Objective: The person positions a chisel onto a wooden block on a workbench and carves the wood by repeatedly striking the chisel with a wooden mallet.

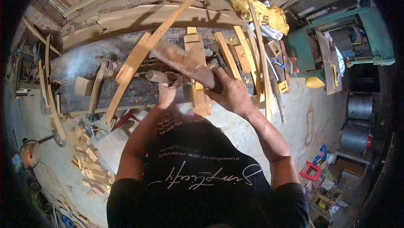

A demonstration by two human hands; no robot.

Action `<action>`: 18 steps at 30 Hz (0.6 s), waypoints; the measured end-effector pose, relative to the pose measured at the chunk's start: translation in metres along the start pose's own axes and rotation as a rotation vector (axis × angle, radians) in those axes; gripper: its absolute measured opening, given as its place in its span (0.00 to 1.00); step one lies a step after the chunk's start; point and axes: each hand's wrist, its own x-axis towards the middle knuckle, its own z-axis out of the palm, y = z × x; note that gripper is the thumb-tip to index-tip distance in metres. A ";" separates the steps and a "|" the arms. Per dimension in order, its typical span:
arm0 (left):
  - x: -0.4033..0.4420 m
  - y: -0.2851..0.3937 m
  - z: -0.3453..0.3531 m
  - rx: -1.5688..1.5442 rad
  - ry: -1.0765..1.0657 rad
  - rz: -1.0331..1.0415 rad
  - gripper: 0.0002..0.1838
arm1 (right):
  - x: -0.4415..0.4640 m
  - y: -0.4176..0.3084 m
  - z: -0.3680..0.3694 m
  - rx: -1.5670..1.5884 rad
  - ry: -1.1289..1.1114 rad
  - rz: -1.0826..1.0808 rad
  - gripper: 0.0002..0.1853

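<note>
My right hand grips one end of a thick wooden club, which is smeared by motion and slants up to the left. Left of it, my left hand is closed around a chisel with a pale round handle. The handle's end points left; its blade side, toward the wood, is hard to make out. Just right of this hand, a wooden workpiece runs lengthwise on the dark workbench. Above the left hand, the club passes over a long leaning plank.
A hammer and a wood block lie on the bench's left. Several wood strips and a yellow bag sit right. Long boards line the back. Offcuts cover the floor at left; a green machine stands right.
</note>
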 end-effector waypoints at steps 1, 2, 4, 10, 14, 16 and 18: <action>0.000 -0.001 0.001 0.002 -0.001 0.000 0.09 | -0.001 -0.009 -0.006 0.002 0.001 0.001 0.30; 0.000 0.002 0.005 -0.145 0.007 -0.038 0.09 | -0.001 -0.019 -0.009 0.124 0.078 -0.030 0.30; -0.005 0.014 0.009 -0.338 -0.048 -0.162 0.07 | -0.002 -0.022 0.000 0.269 0.191 -0.113 0.32; 0.013 -0.012 0.008 -0.241 0.033 -0.088 0.08 | 0.008 0.034 0.050 -0.065 -0.088 0.009 0.30; 0.020 -0.006 -0.002 -0.110 -0.081 -0.185 0.08 | 0.006 0.033 0.027 0.033 0.081 0.012 0.30; 0.018 -0.001 -0.001 -0.092 -0.063 -0.146 0.07 | 0.004 0.028 0.018 0.132 0.097 0.081 0.30; 0.018 0.002 0.000 -0.074 -0.037 -0.105 0.07 | 0.000 0.039 0.027 0.191 0.133 0.174 0.32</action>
